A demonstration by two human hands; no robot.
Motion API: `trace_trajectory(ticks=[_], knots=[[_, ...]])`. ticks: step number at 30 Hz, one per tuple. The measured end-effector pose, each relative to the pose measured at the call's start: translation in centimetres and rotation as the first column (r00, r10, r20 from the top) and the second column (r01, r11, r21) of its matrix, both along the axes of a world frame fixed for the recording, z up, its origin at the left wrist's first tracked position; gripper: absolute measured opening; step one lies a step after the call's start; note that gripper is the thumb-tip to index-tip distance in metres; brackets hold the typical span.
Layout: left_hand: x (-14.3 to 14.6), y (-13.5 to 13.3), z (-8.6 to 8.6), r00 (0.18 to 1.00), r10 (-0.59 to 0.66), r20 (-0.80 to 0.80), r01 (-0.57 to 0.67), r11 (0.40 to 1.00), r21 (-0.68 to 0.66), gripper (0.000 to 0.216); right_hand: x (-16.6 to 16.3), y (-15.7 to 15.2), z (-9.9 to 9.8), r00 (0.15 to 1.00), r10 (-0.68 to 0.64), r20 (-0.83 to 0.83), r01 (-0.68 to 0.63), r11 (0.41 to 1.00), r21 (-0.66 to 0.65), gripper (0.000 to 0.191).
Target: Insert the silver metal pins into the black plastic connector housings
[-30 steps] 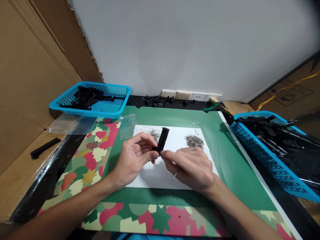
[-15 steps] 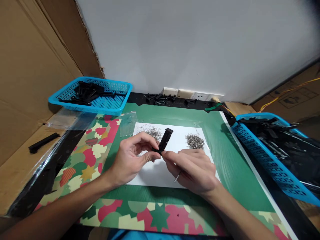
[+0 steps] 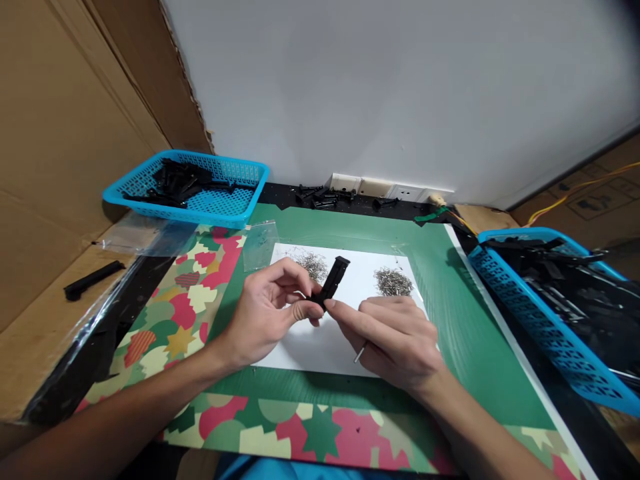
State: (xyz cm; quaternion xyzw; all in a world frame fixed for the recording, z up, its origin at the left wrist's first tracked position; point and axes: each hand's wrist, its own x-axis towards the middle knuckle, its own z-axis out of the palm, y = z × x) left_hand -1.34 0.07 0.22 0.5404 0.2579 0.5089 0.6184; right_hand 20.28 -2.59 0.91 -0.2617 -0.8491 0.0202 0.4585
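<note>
My left hand (image 3: pixel 270 313) pinches the lower end of a narrow black plastic part (image 3: pixel 335 275), which stands tilted up and to the right. The index fingertip of my right hand (image 3: pixel 400 340) touches the part's base from the right. A thin silver metal rod (image 3: pixel 359 353) sticks out from under my right hand's curled fingers; the rest of it is hidden. Below both hands lies a sheet of white paper (image 3: pixel 305 350). On it are two piles of tiny metal pieces, a left pile (image 3: pixel 313 265) partly behind my left hand and a right pile (image 3: pixel 393 282) beyond my right hand.
A blue basket (image 3: pixel 220 219) of black parts stands at the back left, another blue basket (image 3: pixel 555 340) of black and metal parts at the right. Loose black parts (image 3: pixel 325 197) lie along the wall near sockets (image 3: pixel 405 193). One black part (image 3: pixel 94 280) lies on cardboard at left.
My right fingertip has shifted slightly on the base of the black part, and the part has turned a little. The whole view has moved slightly.
</note>
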Motion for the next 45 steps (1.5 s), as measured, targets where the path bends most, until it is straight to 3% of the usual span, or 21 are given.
trace_trajectory(ticks=[9, 12, 20, 25, 31, 37, 45], knots=[[0.4, 0.5, 0.0, 1.000, -0.003, -0.027, 0.002, 0.998, -0.061, 0.033, 1.2, 0.7, 0.5, 0.979, -0.147, 0.139, 0.135, 0.987, 0.091, 0.029], [0.3, 0.6, 0.1, 1.000, -0.006, -0.028, 0.004, 0.998, -0.063, 0.033, 1.2, 0.7, 0.8, 0.977, -0.180, 0.112, 0.167, 0.979, 0.116, 0.027], [0.3, 0.5, 0.1, 1.000, 0.001, -0.008, -0.002, 0.998, -0.058, 0.030, 1.0, 0.4, 1.1, 0.990, -0.141, 0.006, 0.140, 0.988, 0.066, 0.023], [0.3, 0.5, -0.1, 0.999, -0.025, -0.024, 0.023, 0.997, -0.076, 0.029, 1.5, 0.6, 0.4, 0.984, -0.123, 0.130, 0.108, 0.987, 0.117, 0.036], [0.4, 0.4, 0.0, 0.999, -0.034, -0.025, 0.031, 0.995, -0.090, 0.031, 1.7, 0.4, 0.8, 0.974, -0.113, 0.197, 0.065, 0.970, 0.233, 0.029], [0.6, 0.5, -0.1, 0.999, 0.024, -0.022, -0.026, 0.996, -0.085, 0.042, 1.1, 0.1, 1.1, 0.981, -0.181, 0.075, 0.169, 0.975, 0.144, 0.026], [0.5, 0.3, -0.1, 0.992, 0.103, -0.075, -0.107, 0.993, -0.050, 0.047, 1.1, 0.2, 0.3, 0.979, -0.124, 0.163, 0.100, 0.984, 0.145, 0.027]])
